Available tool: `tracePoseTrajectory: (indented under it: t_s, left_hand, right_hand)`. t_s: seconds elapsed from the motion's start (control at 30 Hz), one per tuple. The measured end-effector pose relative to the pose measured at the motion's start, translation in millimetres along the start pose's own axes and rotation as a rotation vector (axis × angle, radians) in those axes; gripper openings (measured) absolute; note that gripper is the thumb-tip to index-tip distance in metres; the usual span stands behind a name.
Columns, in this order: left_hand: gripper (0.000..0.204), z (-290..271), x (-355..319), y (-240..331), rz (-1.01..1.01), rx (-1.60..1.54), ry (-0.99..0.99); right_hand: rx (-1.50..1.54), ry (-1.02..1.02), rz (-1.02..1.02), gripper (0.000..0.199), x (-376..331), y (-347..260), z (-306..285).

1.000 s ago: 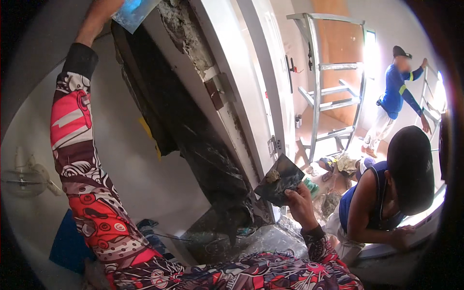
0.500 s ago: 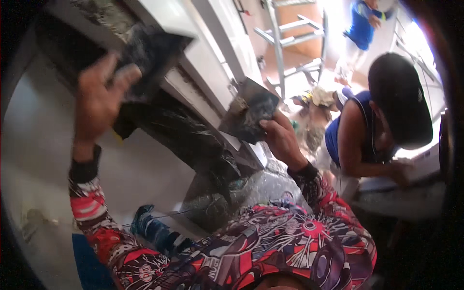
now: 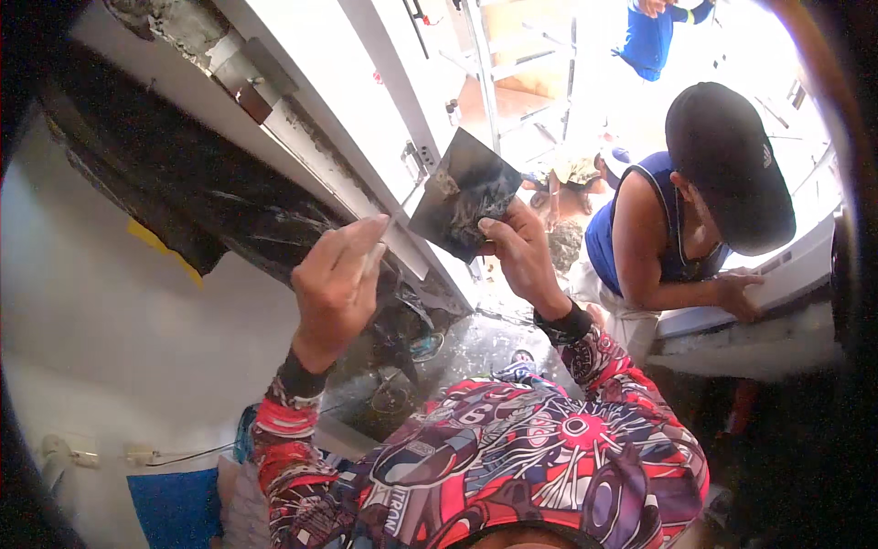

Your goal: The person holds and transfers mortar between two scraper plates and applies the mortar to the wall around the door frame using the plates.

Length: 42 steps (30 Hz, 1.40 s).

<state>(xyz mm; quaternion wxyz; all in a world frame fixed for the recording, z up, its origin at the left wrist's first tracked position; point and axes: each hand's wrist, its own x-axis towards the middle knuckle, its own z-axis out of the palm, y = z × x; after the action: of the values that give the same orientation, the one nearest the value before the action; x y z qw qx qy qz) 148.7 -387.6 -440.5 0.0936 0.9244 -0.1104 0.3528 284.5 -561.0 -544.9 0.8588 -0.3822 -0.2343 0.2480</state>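
My right hand (image 3: 523, 256) grips the lower right edge of a thin, dark square plate (image 3: 471, 188), thumb on the near face. Grey paste smears that face, with a lump toward its left corner. My left hand (image 3: 337, 291) is raised to the left of the plate, apart from it, with fingers pressed together and pointing up and right. Whatever is between its fingers, if anything, I cannot make out. Beyond both hands runs a long white frame (image 3: 325, 73), with a rough, cement-smeared strip (image 3: 315, 137) along its left side.
Black plastic sheeting (image 3: 197, 174) covers part of the pale wall (image 3: 119, 339). At right, a co-worker in a dark cap (image 3: 727, 169) holds a white panel (image 3: 796, 274). A ladder (image 3: 489, 78) and a person in blue (image 3: 647, 41) are farther off. A blue sheet (image 3: 174, 503) lies lower left.
My left hand has come right and down, nearer the right hand. The dark plate seen beside it earlier no longer shows. My right hand's plate has shifted slightly up and left.
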Motion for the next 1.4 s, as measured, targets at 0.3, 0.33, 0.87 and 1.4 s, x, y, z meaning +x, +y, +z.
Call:
tracePoseTrajectory:
  t_s: [0.3, 0.33, 0.87, 1.4]
  left_hand:
    - [0.034, 26.8, -16.0, -0.8, -0.022, 0.017, -0.086]
    - [0.034, 31.6, -17.0, -0.8, -0.024, 0.011, -0.089]
    - [0.012, 39.0, -13.8, -30.9, -0.765, -0.855, 0.113]
    - [0.016, -166.2, 267.2, -58.4, 0.170, 1.147, 0.714]
  right_hand:
    - [-0.251, 0.011, 0.044, 0.029, -3.6, -4.4, 0.6]
    - [-0.253, 0.016, 0.049, 0.029, -3.0, -4.1, -1.3]
    - [-0.200, 0.010, 0.088, 0.034, 22.3, 11.7, -63.3]
    - [0.063, -0.062, 0.198, 0.029, 29.9, 29.8, -94.4]
